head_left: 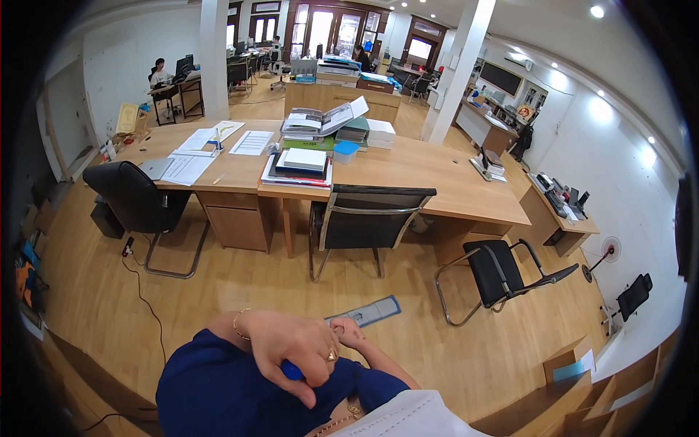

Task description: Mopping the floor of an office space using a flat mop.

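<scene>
My left hand [300, 351], with a bracelet and a gold ring, is closed round the blue rounded end of a mop handle [292, 371] close in front of my chest. Further down and out, my right hand [348, 333] is closed in a fist in line with the handle. The pole itself is mostly hidden by my hands. Just beyond my right hand, a flat mop head [377, 312] with a blue-edged grey pad lies on the wooden floor.
A long desk [429, 175] stands ahead with papers and stacked books [320, 124]. Before it are a black office chair [138, 197], a mesh-backed chair [375, 218] and an angled armchair [495, 273]. A black cable [149, 298] runs across the floor at left. Wooden shelving [582, 393] stands near right.
</scene>
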Tool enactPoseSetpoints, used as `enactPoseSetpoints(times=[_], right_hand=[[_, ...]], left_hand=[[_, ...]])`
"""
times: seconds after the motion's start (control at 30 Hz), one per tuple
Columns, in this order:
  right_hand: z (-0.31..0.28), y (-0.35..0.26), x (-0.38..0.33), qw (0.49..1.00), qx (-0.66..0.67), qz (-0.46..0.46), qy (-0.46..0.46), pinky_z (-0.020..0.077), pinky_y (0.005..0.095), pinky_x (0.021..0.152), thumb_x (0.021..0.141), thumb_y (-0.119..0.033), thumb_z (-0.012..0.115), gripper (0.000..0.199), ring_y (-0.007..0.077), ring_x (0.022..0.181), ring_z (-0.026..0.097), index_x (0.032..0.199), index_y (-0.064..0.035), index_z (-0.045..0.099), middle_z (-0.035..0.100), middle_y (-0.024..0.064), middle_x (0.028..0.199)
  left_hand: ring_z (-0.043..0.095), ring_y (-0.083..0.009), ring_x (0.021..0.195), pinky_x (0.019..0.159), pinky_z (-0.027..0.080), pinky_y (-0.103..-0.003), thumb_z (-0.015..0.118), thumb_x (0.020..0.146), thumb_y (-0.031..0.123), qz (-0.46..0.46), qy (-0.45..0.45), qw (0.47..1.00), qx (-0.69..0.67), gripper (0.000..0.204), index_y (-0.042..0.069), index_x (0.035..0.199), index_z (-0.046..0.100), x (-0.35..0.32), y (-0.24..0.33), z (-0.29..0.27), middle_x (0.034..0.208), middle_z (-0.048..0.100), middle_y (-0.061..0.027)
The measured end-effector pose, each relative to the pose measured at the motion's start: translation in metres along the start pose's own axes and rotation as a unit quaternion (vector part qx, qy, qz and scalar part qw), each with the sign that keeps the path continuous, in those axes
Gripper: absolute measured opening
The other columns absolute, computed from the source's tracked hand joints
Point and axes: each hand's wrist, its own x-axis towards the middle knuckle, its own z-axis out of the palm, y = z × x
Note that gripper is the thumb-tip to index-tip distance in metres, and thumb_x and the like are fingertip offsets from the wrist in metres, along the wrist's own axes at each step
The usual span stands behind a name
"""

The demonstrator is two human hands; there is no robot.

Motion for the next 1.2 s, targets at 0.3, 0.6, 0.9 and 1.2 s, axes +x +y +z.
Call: enactPoseSetpoints(times=[0.3,0.6,0.9,1.2], right_hand=[[-0.008,0.01,-0.031,0.999,-0.01,0.008,0.039,0.0412,0.0375,0.055,0.081,-0.029,0.069,0.037,0.0312,0.059,0.051,0.061,-0.0025,0.051,0.05,0.0171,0.061],[-0.023,-0.01,-0.115,0.989,-0.058,0.077,0.108,0.0439,0.0388,0.055,0.079,-0.028,0.07,0.03,0.0323,0.059,0.056,0.066,-0.0024,0.061,0.056,0.0179,0.062],[-0.027,0.004,-0.224,0.97,-0.066,0.144,0.185,0.0438,0.0393,0.055,0.078,-0.026,0.071,0.033,0.0366,0.062,0.056,0.062,-0.0028,0.055,0.052,0.0185,0.061],[-0.025,-0.002,-0.27,0.946,-0.032,0.256,0.194,0.0442,0.0374,0.052,0.075,-0.021,0.068,0.024,0.034,0.058,0.057,0.062,-0.0043,0.056,0.053,0.0188,0.061]], left_hand=[[0.051,-0.0253,0.052,0.051,0.04,-0.035,0.068,0.085,0.013,0.025,-0.011,0.999,0.035,0.029,0.005,0.064,0.05,0.021,-0.013,0.022,0.057,0.045,-0.0063],[0.053,-0.0247,0.055,0.055,0.044,-0.034,0.068,0.084,0.011,0.068,-0.025,0.996,-0.046,0.026,0.003,0.066,0.052,0.047,-0.022,0.041,0.06,0.05,-0.0064],[0.049,-0.0275,0.052,0.051,0.036,-0.037,0.07,0.084,0.023,0.091,-0.022,0.986,-0.135,0.037,0.005,0.061,0.047,0.075,-0.052,0.082,0.056,0.046,-0.0071],[0.053,-0.0282,0.061,0.064,0.041,-0.039,0.07,0.084,0.017,0.027,-0.056,0.974,-0.217,0.023,0.002,0.072,0.057,0.047,-0.08,0.089,0.066,0.056,-0.0091]])
